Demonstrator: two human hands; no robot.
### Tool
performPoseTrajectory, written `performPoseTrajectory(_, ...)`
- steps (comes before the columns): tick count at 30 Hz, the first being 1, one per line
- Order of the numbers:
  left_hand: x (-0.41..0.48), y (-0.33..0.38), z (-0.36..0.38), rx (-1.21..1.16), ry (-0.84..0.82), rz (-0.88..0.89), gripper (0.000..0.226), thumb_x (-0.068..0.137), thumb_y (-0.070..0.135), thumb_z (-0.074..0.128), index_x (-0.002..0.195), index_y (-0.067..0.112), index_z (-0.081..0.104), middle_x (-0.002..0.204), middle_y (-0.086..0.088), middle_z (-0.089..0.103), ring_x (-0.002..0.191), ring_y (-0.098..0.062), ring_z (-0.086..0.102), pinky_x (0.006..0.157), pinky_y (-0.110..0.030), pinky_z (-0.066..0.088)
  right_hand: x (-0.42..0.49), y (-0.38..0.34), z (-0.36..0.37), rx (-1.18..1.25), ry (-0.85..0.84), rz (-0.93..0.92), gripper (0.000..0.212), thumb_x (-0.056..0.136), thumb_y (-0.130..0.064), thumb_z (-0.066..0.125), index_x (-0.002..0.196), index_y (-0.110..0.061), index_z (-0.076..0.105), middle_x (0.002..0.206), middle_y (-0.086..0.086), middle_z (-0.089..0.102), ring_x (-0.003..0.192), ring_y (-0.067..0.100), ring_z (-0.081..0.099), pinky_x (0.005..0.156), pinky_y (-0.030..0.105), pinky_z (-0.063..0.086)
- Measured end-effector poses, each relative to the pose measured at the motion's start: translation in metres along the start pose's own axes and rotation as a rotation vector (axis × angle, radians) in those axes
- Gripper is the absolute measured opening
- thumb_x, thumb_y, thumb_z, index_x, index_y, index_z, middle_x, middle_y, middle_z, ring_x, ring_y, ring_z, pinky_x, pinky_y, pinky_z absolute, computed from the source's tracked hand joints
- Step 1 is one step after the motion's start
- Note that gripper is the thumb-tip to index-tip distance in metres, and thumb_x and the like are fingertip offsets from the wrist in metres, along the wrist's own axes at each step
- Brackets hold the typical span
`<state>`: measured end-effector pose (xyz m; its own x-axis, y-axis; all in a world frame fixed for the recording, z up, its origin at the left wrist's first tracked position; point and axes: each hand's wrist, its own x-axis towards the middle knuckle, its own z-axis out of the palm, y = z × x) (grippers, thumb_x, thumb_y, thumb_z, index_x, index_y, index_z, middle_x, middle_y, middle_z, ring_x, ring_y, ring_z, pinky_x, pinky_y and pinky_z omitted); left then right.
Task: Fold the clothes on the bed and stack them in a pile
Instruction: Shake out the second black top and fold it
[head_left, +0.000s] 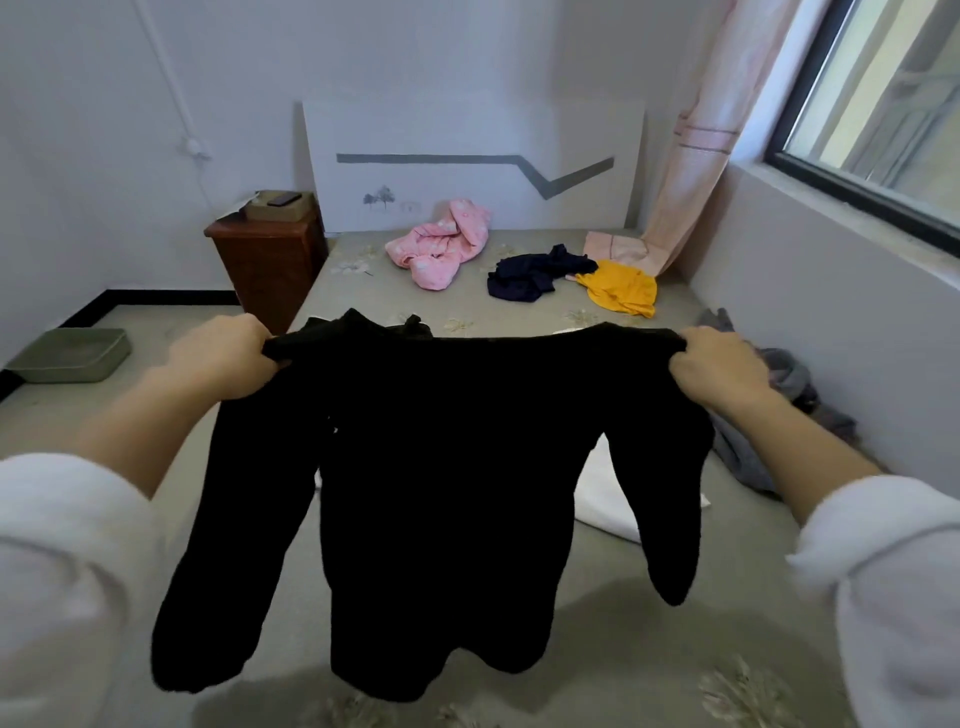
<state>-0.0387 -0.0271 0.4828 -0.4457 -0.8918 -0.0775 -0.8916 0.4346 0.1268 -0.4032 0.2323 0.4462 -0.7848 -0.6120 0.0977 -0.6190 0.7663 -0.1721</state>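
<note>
Above bed: black sweater (441, 467) hangs in the air over the near end of the bed (519, 317), spread wide by its shoulders. Body and both sleeves dangle free.
Left hand (223, 358): fingers curled tight round the sweater's left shoulder.
Right hand (722, 366): gripping the right shoulder the same way, fabric bunched in the fist.
Sweater feel: looks like a soft, limp knit with no stiffness. Probably light and grippy rather than slick. Not fragile, though it could stretch if pulled hard.
Hold points: shoulders suit laying it flat. After that I'd take the cuffs to fold the sleeves in, then the hem corners.
Landing spot: near mattress. A white item (602, 493) lies there, mostly hidden behind the sweater; cannot tell what it is.
Unfolded: pink garment (441, 241), navy garment (535, 273) and yellow garment (621, 286) at the far end; grey heap (779, 395) at the right edge.
Risk: sleeves may crumple under the body on the way down.
</note>
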Motion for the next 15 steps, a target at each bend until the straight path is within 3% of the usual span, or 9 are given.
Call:
performPoseTrajectory(2,0.008,0.003,0.007,0.085,0.044,-0.082,0.014,0.091,0.011,0.051,0.090,0.007,0.064,0.081,-0.014,0.061,0.071,-0.030,0.060,0.061,-0.033,0.046,0.007,-0.004,0.012,0.239,-0.099,0.166,0.031,0.090,-0.016,0.038,0.110,-0.002,0.057,0.108,0.026,0.063,0.089,0.041,0.064,0.072,0.038,0.051)
performPoseTrajectory(5,0.024,0.005,0.010,0.108,-0.011,-0.183,0.019,0.089,0.001,0.051,0.106,0.003,0.061,0.102,-0.020,0.062,0.092,-0.038,0.062,0.071,-0.040,0.056,0.017,-0.014,0.015,0.948,-0.340,0.437,0.030,0.097,-0.012,0.031,0.113,-0.001,0.053,0.081,0.024,0.067,0.053,0.032,0.067,0.043,0.031,0.054)
performPoseTrajectory(7,0.038,0.003,0.006,-0.307,-0.104,-0.249,0.027,0.087,-0.009,0.054,0.113,-0.003,0.058,0.108,-0.022,0.062,0.094,-0.041,0.063,0.050,-0.035,0.058,0.026,-0.019,0.011,1.224,-0.373,0.430,0.033,0.101,-0.012,0.027,0.118,-0.005,0.054,0.083,0.021,0.069,0.066,0.030,0.071,0.051,0.033,0.056)
performPoseTrajectory(9,0.044,0.004,0.001,-0.925,-0.079,-0.303,0.034,0.090,-0.011,0.048,0.120,0.000,0.057,0.117,-0.020,0.061,0.090,-0.039,0.064,0.040,-0.032,0.055,0.035,-0.022,0.007,1.341,-0.212,0.397,0.033,0.101,-0.012,0.027,0.116,-0.011,0.056,0.097,0.013,0.067,0.087,0.026,0.066,0.069,0.036,0.053)
performPoseTrajectory(11,0.046,0.007,0.003,-1.364,0.043,-0.331,0.034,0.095,-0.005,0.040,0.120,0.009,0.059,0.121,-0.015,0.059,0.093,-0.036,0.064,0.049,-0.037,0.059,0.036,-0.022,0.003,1.295,0.002,0.341,0.032,0.096,-0.008,0.031,0.099,-0.022,0.059,0.095,0.002,0.065,0.086,0.015,0.062,0.069,0.027,0.050)
performPoseTrajectory(13,0.040,0.011,0.011,-1.599,0.182,-0.296,0.033,0.097,0.000,0.035,0.110,0.016,0.061,0.115,-0.010,0.061,0.097,-0.031,0.063,0.057,-0.032,0.060,0.026,-0.022,0.000,1.203,0.161,0.233,0.035,0.091,-0.005,0.033,0.084,-0.027,0.059,0.078,-0.007,0.061,0.070,0.001,0.060,0.058,0.015,0.045)
performPoseTrajectory(15,0.025,0.009,0.027,-1.632,0.280,-0.207,0.037,0.094,-0.003,0.032,0.097,0.022,0.058,0.105,-0.004,0.063,0.097,-0.024,0.064,0.063,-0.026,0.057,0.009,-0.019,0.000,1.150,0.277,0.094,0.036,0.085,-0.003,0.034,0.070,-0.029,0.056,0.065,-0.014,0.053,0.051,-0.013,0.049,0.049,0.006,0.036)
